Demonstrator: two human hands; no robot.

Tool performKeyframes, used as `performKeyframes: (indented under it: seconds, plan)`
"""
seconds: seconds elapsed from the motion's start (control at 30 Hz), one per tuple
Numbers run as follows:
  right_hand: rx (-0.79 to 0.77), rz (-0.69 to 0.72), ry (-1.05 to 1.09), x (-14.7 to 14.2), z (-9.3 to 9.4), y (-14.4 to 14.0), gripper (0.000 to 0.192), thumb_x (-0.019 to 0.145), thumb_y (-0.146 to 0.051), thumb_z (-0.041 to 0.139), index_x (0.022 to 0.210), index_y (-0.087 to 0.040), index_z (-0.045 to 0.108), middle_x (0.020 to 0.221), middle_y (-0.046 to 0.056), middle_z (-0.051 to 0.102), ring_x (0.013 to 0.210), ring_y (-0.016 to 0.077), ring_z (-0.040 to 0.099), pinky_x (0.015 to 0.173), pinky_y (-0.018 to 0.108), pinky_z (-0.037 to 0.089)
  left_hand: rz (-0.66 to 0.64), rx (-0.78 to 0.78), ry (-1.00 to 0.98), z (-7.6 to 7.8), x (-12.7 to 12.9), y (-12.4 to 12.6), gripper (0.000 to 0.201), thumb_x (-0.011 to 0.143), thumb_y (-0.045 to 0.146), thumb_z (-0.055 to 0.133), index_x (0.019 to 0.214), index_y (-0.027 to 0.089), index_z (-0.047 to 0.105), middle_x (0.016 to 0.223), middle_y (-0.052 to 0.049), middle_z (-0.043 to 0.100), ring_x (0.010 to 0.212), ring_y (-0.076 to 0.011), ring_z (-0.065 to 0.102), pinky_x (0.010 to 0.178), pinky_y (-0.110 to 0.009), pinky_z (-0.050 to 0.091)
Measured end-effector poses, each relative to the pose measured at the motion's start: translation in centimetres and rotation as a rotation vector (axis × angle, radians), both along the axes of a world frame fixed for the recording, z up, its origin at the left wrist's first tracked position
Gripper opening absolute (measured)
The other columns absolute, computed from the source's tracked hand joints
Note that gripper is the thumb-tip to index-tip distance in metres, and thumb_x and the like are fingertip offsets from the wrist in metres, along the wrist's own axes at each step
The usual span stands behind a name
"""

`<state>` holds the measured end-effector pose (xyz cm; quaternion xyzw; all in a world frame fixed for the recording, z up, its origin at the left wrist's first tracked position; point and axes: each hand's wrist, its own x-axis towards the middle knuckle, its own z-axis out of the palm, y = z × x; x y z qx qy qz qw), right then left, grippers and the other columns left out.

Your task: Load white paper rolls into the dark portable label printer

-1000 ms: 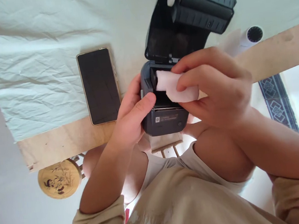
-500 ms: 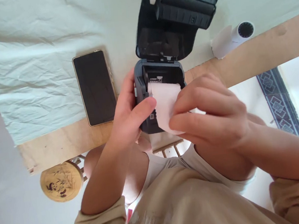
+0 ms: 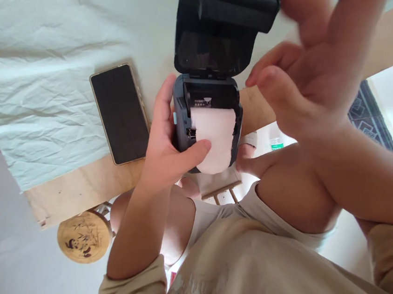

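Note:
A small dark label printer (image 3: 179, 103) is held at the table's edge by my left hand (image 3: 168, 145), whose fingers wrap its left side. My left thumb presses on the white paper strip (image 3: 217, 140), which lies across the open paper bay and hangs over the printer's front. The printer's black lid (image 3: 214, 51) stands raised, with a dark roller (image 3: 240, 2) near its far end. My right hand (image 3: 309, 55) is up at the lid's right side, fingers spread and partly blurred. One fingertip is at the lid's far right corner; whether it touches cannot be told.
A phone with a dark screen (image 3: 122, 115) lies on the wrinkled pale green cloth (image 3: 55, 110) to the left. The wooden table edge (image 3: 81, 187) runs in front. A round wooden stool (image 3: 84, 237) stands below left, and a bottle (image 3: 276, 144) shows on the floor.
My right hand has let go of the paper strip and moved up and right to the raised lid. The strip now lies flatter under my left thumb.

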<state>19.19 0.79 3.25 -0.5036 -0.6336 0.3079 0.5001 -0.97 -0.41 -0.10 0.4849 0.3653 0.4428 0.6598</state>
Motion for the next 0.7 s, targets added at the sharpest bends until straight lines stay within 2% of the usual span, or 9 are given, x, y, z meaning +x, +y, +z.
performKeyframes:
  seconds: [0.1,0.17,0.23,0.37,0.5,0.6,0.7]
  plan:
    - [0.217,0.122,-0.054,0.2,-1.1,0.7,0.034,0.085,-0.029,0.056,0.119,-0.024,0.050,0.125,0.000,0.047,0.108,0.0094,0.055,0.062,0.017,0.048,0.011,0.034,0.002,-0.6,-0.1,0.2,0.076,0.067,0.020,0.074,0.135,0.033,0.042,0.130,-0.002,0.056,0.108,-0.0161,0.059,0.081,-0.021,0.053]
    - [0.338,0.185,-0.161,0.3,-1.6,0.8,0.026,0.083,-0.025,0.061,0.107,-0.016,0.057,0.106,0.004,0.054,0.091,0.0054,0.053,0.063,0.016,0.046,0.018,0.066,-0.004,-1.2,-0.2,0.3,0.082,0.066,0.022,0.075,0.138,0.033,0.039,0.128,-0.003,0.056,0.101,-0.0162,0.061,0.078,-0.023,0.054]
    - [0.390,0.234,-0.277,0.4,-1.8,0.7,0.025,0.077,-0.022,0.067,0.100,-0.013,0.059,0.102,0.006,0.053,0.085,0.0045,0.050,0.063,0.017,0.046,0.025,0.091,-0.018,-1.6,-0.4,0.3,0.085,0.065,0.022,0.076,0.140,0.032,0.037,0.128,-0.004,0.056,0.097,-0.0159,0.062,0.075,-0.023,0.055]
    - [0.373,0.299,-0.381,0.5,-1.7,0.4,0.023,0.075,-0.020,0.068,0.095,-0.014,0.059,0.105,0.008,0.047,0.087,0.0066,0.050,0.062,0.019,0.048,0.038,0.090,-0.036,-1.5,-0.4,0.3,0.079,0.066,0.017,0.076,0.137,0.030,0.043,0.127,-0.004,0.056,0.099,-0.0145,0.061,0.077,-0.022,0.056]
    - [0.361,0.326,-0.421,0.6,-1.8,0.4,0.023,0.079,-0.025,0.066,0.097,-0.014,0.059,0.111,0.009,0.045,0.090,0.0076,0.049,0.061,0.020,0.047,0.025,0.009,-0.033,-0.7,-0.3,0.2,0.080,0.066,0.014,0.073,0.137,0.031,0.041,0.133,-0.004,0.053,0.106,-0.0172,0.060,0.079,-0.023,0.056]
    - [0.371,0.359,-0.417,0.6,-2.1,0.3,0.021,0.081,-0.029,0.064,0.095,-0.014,0.060,0.110,0.010,0.047,0.102,0.0128,0.049,0.059,0.019,0.045,0.035,-0.014,-0.034,-0.3,-0.2,0.0,0.079,0.066,0.014,0.073,0.137,0.030,0.041,0.132,-0.004,0.054,0.110,-0.0186,0.059,0.080,-0.023,0.056]
    - [0.269,0.362,-0.360,0.5,-2.1,0.1,0.029,0.081,-0.030,0.064,0.105,-0.014,0.058,0.115,0.010,0.047,0.100,0.0109,0.051,0.059,0.017,0.045,0.067,-0.013,-0.031,-0.2,0.3,-0.2,0.073,0.066,0.016,0.073,0.133,0.030,0.045,0.127,-0.003,0.056,0.108,-0.0173,0.058,0.084,-0.023,0.054]
